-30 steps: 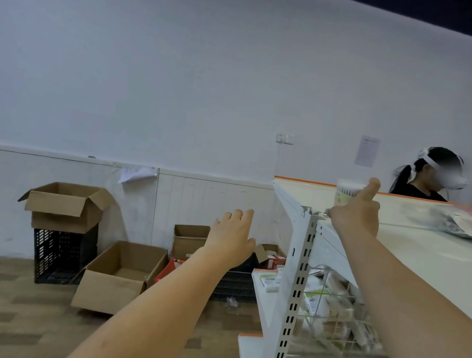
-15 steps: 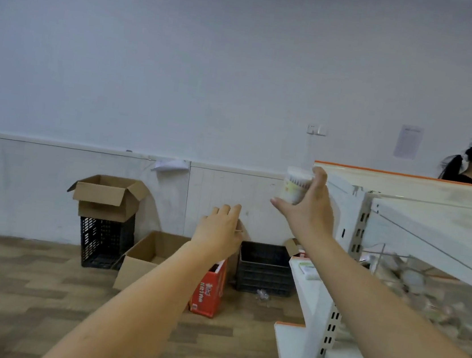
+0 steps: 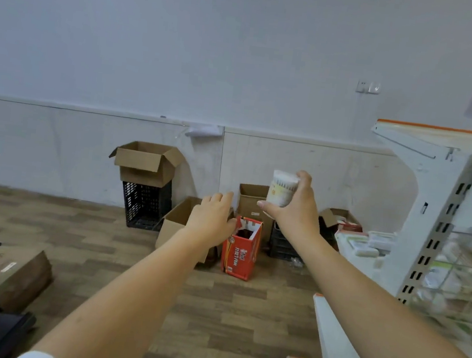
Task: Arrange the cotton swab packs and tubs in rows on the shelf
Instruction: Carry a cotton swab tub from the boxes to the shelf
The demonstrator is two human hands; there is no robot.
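The right hand (image 3: 294, 212) has its fingers clamped on a cotton swab tub (image 3: 282, 188), held in mid-air left of the shelf (image 3: 436, 185). With only floor below, a loosened grip could drop it; the left hand (image 3: 212, 217) hangs empty, fingers apart.

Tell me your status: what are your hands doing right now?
Right hand gripping a cotton swab tub, held in the air left of the shelf. Left hand open, empty. Nothing between tub and shelf.
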